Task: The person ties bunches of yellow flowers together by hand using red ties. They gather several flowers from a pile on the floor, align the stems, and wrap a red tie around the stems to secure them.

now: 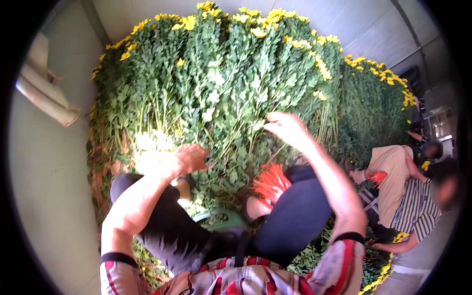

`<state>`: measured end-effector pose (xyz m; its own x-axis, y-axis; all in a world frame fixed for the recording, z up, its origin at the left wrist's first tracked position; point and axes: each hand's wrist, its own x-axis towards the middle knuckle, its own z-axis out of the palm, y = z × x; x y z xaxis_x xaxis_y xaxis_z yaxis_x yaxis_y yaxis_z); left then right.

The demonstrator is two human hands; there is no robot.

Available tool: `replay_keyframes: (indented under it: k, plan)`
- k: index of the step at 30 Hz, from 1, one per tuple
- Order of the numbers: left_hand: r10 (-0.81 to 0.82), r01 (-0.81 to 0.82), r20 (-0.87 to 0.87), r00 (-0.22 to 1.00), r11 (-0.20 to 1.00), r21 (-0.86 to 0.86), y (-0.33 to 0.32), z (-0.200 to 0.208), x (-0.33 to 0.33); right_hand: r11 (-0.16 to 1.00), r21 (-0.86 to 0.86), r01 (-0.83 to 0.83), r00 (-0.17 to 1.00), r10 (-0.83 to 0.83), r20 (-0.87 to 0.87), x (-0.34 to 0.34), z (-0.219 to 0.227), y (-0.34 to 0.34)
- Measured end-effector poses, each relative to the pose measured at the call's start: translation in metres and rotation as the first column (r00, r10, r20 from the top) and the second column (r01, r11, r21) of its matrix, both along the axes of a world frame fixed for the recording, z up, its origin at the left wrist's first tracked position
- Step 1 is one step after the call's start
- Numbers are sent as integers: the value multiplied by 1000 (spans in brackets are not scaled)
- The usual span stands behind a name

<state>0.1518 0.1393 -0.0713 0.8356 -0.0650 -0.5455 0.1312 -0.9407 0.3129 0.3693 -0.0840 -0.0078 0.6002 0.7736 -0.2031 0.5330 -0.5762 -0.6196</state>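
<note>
A large heap of cut chrysanthemums (231,73) lies before me, green leafy stems toward me and yellow blooms along the far edge. My left hand (189,158) is over the near, lower ends of the stems, its fingers curled; what they hold, if anything, is hidden. My right hand (286,129) hovers higher and farther right over the leaves, fingers reaching left and apart, with nothing plainly in them. A bunch of orange-red plastic strips (271,186) sits by my right leg, below that hand.
Between my legs is a green plastic stool edge (216,216). At right a co-worker in a striped shirt (415,206) sits beside more flowers (376,103), with another person behind. A pale wall (54,172) bounds the left; a rolled cloth-like bundle (49,96) hangs there.
</note>
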Motion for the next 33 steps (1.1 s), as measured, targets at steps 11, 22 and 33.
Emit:
replay_keyframes:
  k: [11, 22, 33]
  plan:
    - [68, -35, 162, 984, 980, -194, 7, 52, 55, 596, -146, 789, 612, -744, 269, 76, -210, 125]
    - [381, -229, 400, 834, 898, -376, 33, 33, 85, 524, 390, 757, 648, -681, -342, -37, -148, 99]
    - [569, -352, 269, 777, 748, -562, 11, 24, 128, 575, 463, 674, 684, -723, -96, -52, -201, 26]
